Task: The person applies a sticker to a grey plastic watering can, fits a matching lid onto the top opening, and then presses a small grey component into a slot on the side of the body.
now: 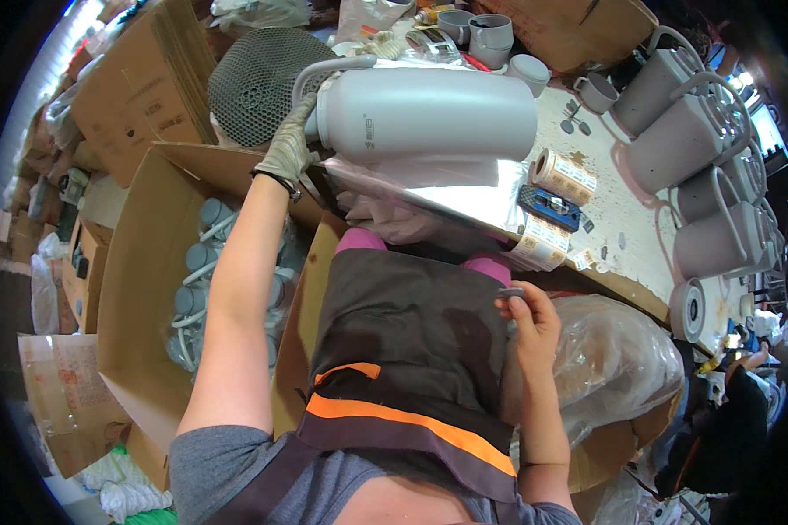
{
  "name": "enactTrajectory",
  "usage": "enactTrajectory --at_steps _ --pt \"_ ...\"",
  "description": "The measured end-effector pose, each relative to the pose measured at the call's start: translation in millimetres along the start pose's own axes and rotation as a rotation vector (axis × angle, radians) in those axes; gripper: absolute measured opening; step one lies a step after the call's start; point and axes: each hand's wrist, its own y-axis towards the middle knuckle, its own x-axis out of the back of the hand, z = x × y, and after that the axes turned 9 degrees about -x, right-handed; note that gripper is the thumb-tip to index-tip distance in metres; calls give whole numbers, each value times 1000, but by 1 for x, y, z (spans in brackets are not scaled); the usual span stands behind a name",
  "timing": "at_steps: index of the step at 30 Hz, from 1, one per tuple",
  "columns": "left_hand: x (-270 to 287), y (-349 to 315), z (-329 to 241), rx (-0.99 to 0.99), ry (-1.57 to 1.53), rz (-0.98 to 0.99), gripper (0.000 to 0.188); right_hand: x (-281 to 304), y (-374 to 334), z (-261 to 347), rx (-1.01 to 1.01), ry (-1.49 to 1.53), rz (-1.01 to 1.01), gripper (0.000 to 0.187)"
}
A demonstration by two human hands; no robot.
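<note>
Whitish, wrinkled glove fabric covers the left hand (286,149), which is closed around the narrow end of a large grey jug (429,114), beside the curved tube of its handle (334,66). The bare right hand (537,319), nearer the body, pinches a small dark grey piece (511,292) between thumb and fingers, well apart from the jug. The jug, a smooth, matte cylinder with rounded shoulders, lies on its side at the table's near edge, its narrow end to the left, over shiny, creased clear film (464,179); a small dark printed mark sits on its wall. To its right, a roll of printed labels (566,177), cream with brownish print, lies next to a blue-and-black object (549,207), and a label strip (541,242) runs to the near edge of the pale, scuffed worktable (626,227); the lettering is too fine to tell. Farther off stand small grey cups (490,42), with small dark flat pieces (574,118) lying to their right. On the far right are upright grey jugs (681,140) with looped handles, and a round ringed disc (690,311) sits nearer. Behind the left hand rises a dark, honeycomb-textured mesh dome (267,83). To the near left, an open brown cardboard box (136,306) holds plastic-wrapped jugs (200,256); to the near right bulges a crinkled, transparent plastic bag (617,350).
</note>
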Motion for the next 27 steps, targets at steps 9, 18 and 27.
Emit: enactTrajectory --at_steps 9,18,27 --pt "99 -114 -11 -224 -136 270 44 29 -34 11 -125 275 -53 19" --pt "113 -127 58 -27 452 204 33 -25 -7 -1 -354 14 248 27" --pt "128 -86 91 170 359 138 32 -17 31 -55 -378 24 149 29"
